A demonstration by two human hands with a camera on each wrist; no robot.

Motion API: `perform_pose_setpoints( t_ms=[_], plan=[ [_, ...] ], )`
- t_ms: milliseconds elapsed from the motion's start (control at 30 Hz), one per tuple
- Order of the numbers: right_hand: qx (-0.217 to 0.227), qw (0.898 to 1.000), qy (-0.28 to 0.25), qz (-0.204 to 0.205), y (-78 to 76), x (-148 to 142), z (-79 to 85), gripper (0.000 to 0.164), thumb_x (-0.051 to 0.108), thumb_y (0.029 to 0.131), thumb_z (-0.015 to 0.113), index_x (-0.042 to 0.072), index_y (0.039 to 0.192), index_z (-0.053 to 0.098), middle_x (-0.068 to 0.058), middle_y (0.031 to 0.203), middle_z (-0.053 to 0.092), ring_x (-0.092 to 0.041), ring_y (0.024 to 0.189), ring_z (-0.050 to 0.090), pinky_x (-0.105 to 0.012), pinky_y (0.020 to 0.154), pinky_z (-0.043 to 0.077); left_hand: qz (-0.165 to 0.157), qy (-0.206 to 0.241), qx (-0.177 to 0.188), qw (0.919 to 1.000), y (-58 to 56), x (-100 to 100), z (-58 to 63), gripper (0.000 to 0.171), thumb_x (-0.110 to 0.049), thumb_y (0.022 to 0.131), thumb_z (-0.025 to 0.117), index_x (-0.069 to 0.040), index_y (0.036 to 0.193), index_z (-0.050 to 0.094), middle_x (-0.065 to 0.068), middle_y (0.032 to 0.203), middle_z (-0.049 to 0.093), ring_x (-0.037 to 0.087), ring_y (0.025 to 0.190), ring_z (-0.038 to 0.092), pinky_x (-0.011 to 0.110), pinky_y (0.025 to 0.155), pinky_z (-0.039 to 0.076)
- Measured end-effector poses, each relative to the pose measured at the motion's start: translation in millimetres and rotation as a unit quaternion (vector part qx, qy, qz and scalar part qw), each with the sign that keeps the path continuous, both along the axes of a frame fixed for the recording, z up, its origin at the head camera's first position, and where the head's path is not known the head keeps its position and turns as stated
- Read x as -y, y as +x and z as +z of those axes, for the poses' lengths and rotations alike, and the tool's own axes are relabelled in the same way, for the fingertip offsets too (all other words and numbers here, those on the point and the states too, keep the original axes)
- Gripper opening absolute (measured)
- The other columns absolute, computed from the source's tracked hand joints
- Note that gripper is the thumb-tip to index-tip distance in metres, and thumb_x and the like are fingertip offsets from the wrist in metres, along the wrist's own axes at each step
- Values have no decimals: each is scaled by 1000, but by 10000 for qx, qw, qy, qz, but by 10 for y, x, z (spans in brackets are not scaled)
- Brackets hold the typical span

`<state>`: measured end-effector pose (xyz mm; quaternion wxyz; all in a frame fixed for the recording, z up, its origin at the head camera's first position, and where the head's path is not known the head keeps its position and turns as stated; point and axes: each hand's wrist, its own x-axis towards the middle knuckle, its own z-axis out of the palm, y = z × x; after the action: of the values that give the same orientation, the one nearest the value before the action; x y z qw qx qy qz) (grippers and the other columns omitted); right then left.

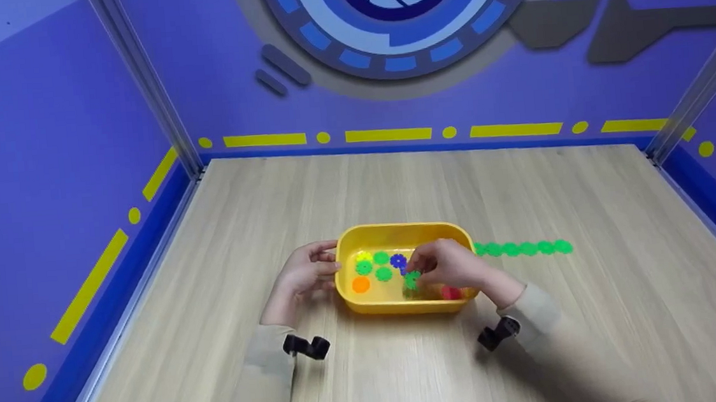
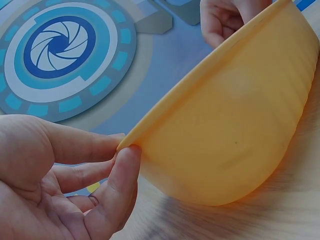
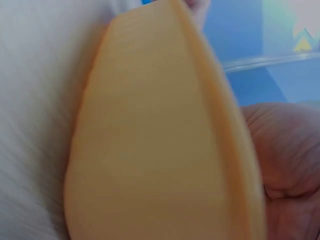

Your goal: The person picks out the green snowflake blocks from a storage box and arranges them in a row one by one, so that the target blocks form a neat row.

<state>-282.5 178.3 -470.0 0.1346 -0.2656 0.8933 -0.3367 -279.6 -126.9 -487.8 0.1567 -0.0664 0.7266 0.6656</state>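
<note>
The tub (image 1: 398, 307) sits on the surface (image 1: 176, 324) between the two hands. The left grip (image 1: 303, 271) pinches the rim at the tub's left end; in the left wrist view, fingertips meet at the edge of the wall. The right grip (image 1: 452, 265) is inside the tub, toward its right end, pinching a green disc (image 1: 413, 280) between thumb and finger. That disc hangs just under the fingertips, within the walls.

Left of it in the tub lie more green discs (image 1: 383, 274), a yellow disc (image 1: 363, 256) and an orange disc (image 1: 361, 284); a blue disc (image 1: 398, 261) is right beside the fingertips. A red piece (image 1: 451, 292) shows below the right hand, partly covered. Outside, a green chain (image 1: 529, 249) runs rightward across the surface from near the tub's right end.

The left forearm comes up from below, its hand turned in toward the tub. The right forearm slants in from lower right, the hand bent over the wall with fingers pointing down and left. In the right wrist view, the tub wall hides those fingertips.
</note>
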Motion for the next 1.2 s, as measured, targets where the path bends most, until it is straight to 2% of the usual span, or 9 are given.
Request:
perform_pose_setpoints(
  t_ms=[200, 433, 567, 667, 900, 1200],
  plan=[
    [147, 9984, -395, -368, 21, -129, 51, 17, 5, 88, 79, 9, 104, 77, -6, 99, 76, -16, 84, 66, -35, 86, 63, -49, -50, -93, 9999, -1, 5, 3, 54, 6, 91, 70, -8, 142, 60, 6, 103, 59, 15, 75, 62, 35, 71, 64],
    [520, 9920, -866, -761, 29, -296, 74, 19, 5, 91, 76, 3, 110, 75, -13, 101, 74, -17, 86, 67, -22, 77, 60, -39, -73, -106, 9999, -15, 3, 13, 55, 7, 90, 70, -6, 143, 60, 6, 101, 58, 15, 78, 60, 33, 70, 62],
    [731, 9860, -902, -1199, 33, -369, 102, 22, 8, 91, 77, 6, 112, 75, -10, 103, 74, -18, 88, 67, -23, 80, 60, -49, -15, -113, 9999, -11, 4, 13, 55, 8, 90, 69, -5, 142, 60, 6, 101, 58, 14, 75, 60, 33, 68, 63],
    [867, 9817, -979, -1382, 32, -421, 109, 24, 10, 91, 78, 6, 114, 74, -9, 104, 74, -18, 90, 67, -23, 81, 60, -50, -15, -93, 9999, -7, 3, 12, 54, 7, 90, 69, -6, 142, 60, 6, 102, 59, 14, 74, 61, 34, 69, 63],
    [993, 9757, -1303, -1457, 43, -538, 129, 31, 13, 90, 79, 3, 118, 73, -9, 104, 74, -14, 91, 66, -18, 79, 59, -14, -41, -65, 10000, -16, 5, -7, 54, 6, 90, 70, -7, 142, 60, 6, 104, 58, 15, 79, 60, 33, 69, 63],
    [1112, 9693, -1406, -1685, 32, -729, 169, 35, 12, 91, 77, 0, 122, 70, -5, 104, 74, -12, 92, 67, -18, 81, 59, -67, 131, -88, 9999, -11, 7, -16, 55, 8, 91, 68, -4, 144, 58, 5, 99, 58, 13, 73, 61, 29, 63, 62]
  ],
)
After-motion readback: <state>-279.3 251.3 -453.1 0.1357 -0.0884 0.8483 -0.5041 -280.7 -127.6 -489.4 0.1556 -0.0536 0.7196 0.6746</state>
